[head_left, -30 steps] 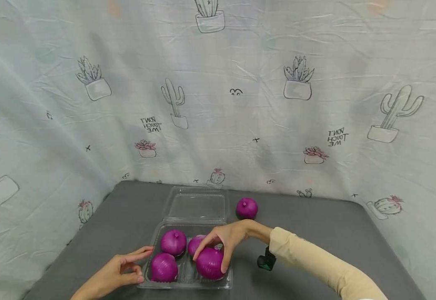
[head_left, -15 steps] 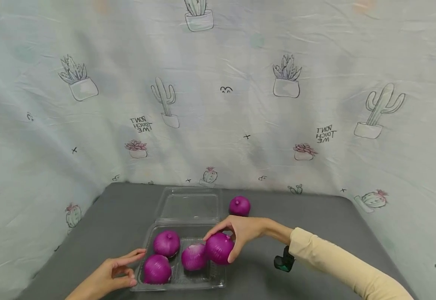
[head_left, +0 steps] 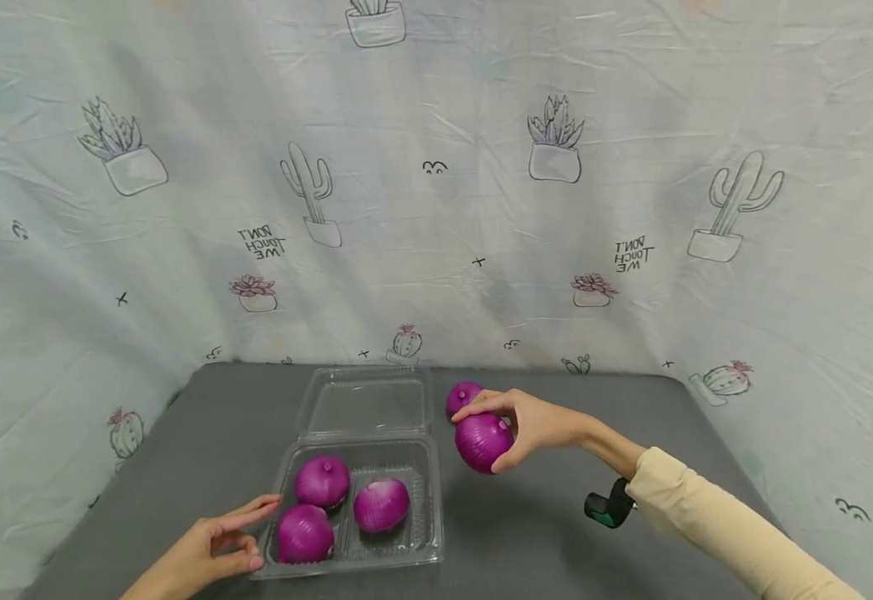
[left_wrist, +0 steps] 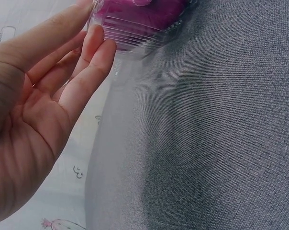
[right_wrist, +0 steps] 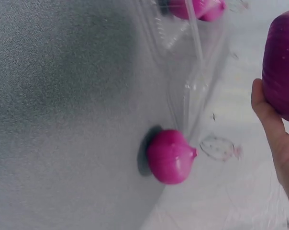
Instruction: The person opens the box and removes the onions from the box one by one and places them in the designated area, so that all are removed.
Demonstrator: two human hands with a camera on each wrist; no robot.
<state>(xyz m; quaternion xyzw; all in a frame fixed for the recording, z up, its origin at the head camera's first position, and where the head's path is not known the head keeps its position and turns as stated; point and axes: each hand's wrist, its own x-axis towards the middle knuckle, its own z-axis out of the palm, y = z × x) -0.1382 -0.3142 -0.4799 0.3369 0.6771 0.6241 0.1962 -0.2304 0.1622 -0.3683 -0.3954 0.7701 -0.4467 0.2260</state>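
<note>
My right hand (head_left: 537,421) grips a purple onion (head_left: 479,443) between thumb and fingers, above the table to the right of a clear plastic clamshell container (head_left: 436,517). In the right wrist view the held onion (right_wrist: 283,67) shows at the right edge, partly cut off. Inside the container sit two onions in the left half, a rear onion (head_left: 322,481) and a front onion (head_left: 305,533). A third onion (head_left: 381,506) lies on its side in the right half. My left hand (head_left: 207,546) touches the container's left edge, with fingertips and thumb spread along it.
Another onion (head_left: 463,398) stands on the grey table (head_left: 594,467) behind the held one, partly covered by it. The container's lid (head_left: 367,403) lies folded back toward the wall. A cactus-print curtain (head_left: 436,208) surrounds the table. A black device (head_left: 609,505) hangs at the right wrist.
My right hand has lifted the onion out of the container's right half and carried it right and farther back. The onion left there is now fully visible. My left hand stays at the container's edge.
</note>
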